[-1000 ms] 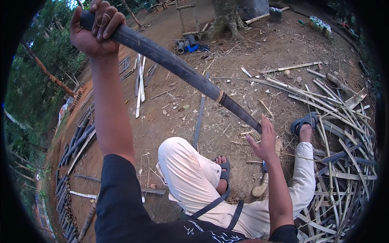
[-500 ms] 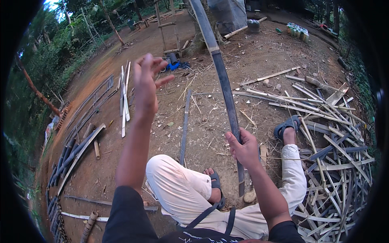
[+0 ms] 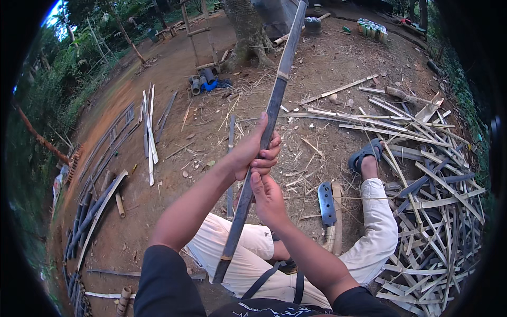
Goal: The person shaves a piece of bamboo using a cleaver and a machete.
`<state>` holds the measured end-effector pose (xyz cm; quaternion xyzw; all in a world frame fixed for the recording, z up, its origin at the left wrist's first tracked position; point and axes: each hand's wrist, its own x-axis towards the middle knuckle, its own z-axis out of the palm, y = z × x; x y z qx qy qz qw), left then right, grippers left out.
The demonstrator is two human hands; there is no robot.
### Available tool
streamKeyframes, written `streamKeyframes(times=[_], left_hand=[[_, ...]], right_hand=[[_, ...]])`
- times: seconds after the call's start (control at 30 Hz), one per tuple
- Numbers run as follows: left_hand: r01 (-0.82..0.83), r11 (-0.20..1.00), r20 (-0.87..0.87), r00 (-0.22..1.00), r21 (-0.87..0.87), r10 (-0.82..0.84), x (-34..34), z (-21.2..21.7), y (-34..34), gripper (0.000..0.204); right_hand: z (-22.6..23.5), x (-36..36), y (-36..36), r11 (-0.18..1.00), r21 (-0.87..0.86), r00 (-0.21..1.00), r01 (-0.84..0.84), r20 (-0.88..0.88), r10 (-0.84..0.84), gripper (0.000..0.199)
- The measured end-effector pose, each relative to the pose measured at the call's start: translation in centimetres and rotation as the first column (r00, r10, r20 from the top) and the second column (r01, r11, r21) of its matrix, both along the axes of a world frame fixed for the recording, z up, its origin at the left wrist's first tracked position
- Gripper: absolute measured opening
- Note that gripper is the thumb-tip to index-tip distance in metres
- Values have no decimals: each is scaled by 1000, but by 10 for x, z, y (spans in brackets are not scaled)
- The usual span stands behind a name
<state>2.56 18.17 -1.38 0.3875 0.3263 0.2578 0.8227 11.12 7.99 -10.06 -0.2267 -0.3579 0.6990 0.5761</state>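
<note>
A long dark-skinned bamboo strip (image 3: pixel 237 222) slants across my body, its lower end over my lap and its far end up toward the top middle. My left hand (image 3: pixel 257 150) is closed round its middle, thumb lying along the strip. Right below it, my right hand (image 3: pixel 270 201) also grips the strip, thumb pressed on it. On the ground right of my hands lies a cleaver (image 3: pixel 326 203) with a wide dark blade with holes and a pale handle, beside a flat piece of wood (image 3: pixel 337 216).
A big heap of split bamboo (image 3: pixel 433 227) spreads on the right by my sandalled foot (image 3: pixel 365 156). Another dark strip (image 3: pixel 231 158) lies ahead of my knee. Bamboo poles (image 3: pixel 92 211) are stacked at left, pale strips (image 3: pixel 150 132) beyond. A tree trunk (image 3: pixel 245 31) stands at the back.
My left hand, raised and spread in the air before, has come down onto the bamboo strip. The strip's top has swung right and its lower end left, with my right hand moving left.
</note>
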Motion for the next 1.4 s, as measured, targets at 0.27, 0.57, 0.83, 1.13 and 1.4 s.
streamKeyframes(times=[0.27, 0.57, 0.83, 1.13, 1.4], left_hand=[[-52, 975, -762, 615, 218, 203, -38, -96, -93, 64], [41, 996, -858, 506, -76, -87, -1, -176, -179, 38], [-121, 918, -547, 829, -379, -117, -4, -199, -178, 25], [-198, 758, -275, 961, -622, 26, -15, -201, -188, 30], [-212, 587, -103, 971, -782, 214, -19, -203, -187, 33]], right_hand=[[-257, 202, -33, 944, -241, -333, 225, 891, 307, 54], [-318, 200, -59, 844, -371, -234, 387, 846, 479, 65], [-336, 209, -55, 644, -672, 751, 365, 621, 223, 30], [-188, 184, -111, 884, -91, 478, 458, 864, -159, 27], [-109, 160, -125, 932, 180, -46, -316, 978, -205, 49]])
